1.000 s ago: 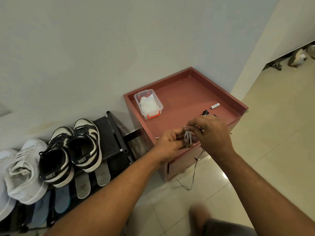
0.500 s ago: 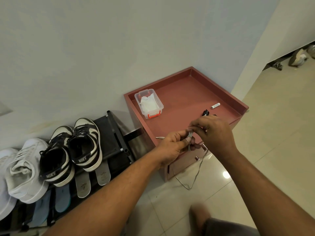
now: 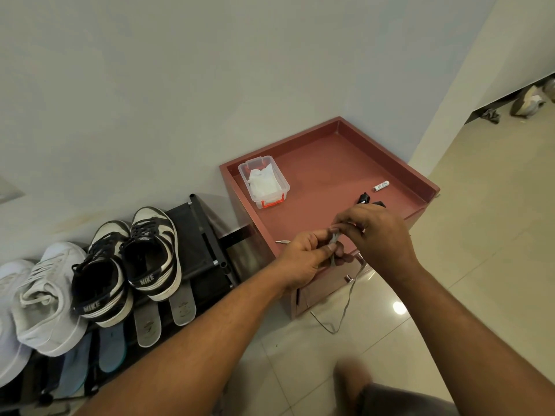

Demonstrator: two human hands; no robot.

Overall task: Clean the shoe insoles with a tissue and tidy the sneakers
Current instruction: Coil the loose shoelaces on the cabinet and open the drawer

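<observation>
Half-hidden strand (image 3: 334,240), perhaps a shoelace

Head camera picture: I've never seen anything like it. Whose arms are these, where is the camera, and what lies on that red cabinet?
No machine here: a person wears a wide-angle camera on the head, so it looks down at their own arms. The left hand and the right hand both pinch a thin grey cord, perhaps a shoelace, whose loose end hangs down towards the floor. Behind them stands the red cabinet; on its top lie a clear box holding white tissue, a small white battery and a small black object I cannot identify. At left, black-and-white sneakers and a white sneaker sit on a dark rack, with insoles poking out below them.
</observation>
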